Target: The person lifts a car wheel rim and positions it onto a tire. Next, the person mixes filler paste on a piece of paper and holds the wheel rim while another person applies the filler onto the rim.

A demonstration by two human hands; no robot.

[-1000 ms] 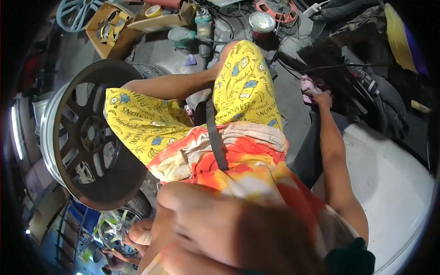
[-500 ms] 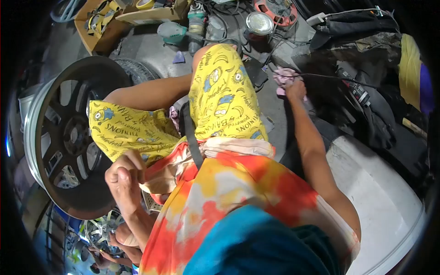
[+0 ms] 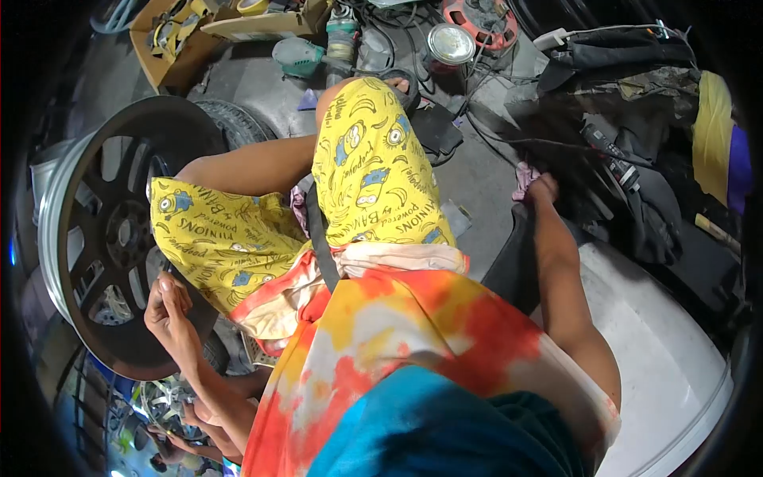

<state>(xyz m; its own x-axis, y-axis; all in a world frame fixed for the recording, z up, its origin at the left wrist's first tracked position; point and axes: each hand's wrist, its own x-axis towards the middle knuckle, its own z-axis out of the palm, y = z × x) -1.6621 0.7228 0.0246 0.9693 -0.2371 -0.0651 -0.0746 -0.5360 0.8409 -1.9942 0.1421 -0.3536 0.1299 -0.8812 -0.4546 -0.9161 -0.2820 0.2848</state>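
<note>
My right hand (image 3: 544, 189) is closed on a pink cloth (image 3: 524, 180), at the dark upper edge of a white panel (image 3: 648, 342) on the right. On the left, my left hand (image 3: 168, 305) has its fingers curled together beside the large dark wheel rim (image 3: 125, 230); whether anything small is between them I cannot make out. Yellow printed shorts (image 3: 377, 175) cover my bent legs. Another piece of pink cloth (image 3: 299, 208) shows between the legs.
Green power tool (image 3: 298, 57), round can (image 3: 451, 44), orange reel (image 3: 485, 20) and cables lie at the top. An open cardboard box (image 3: 163, 52) stands upper left. A black bottle (image 3: 612, 155) lies right. Another person's hands (image 3: 179, 437) are at a wheel, lower left.
My right hand has moved right and down with the pink cloth, off the grey floor. My left hand has gone from near my face down and left to beside the wheel rim.
</note>
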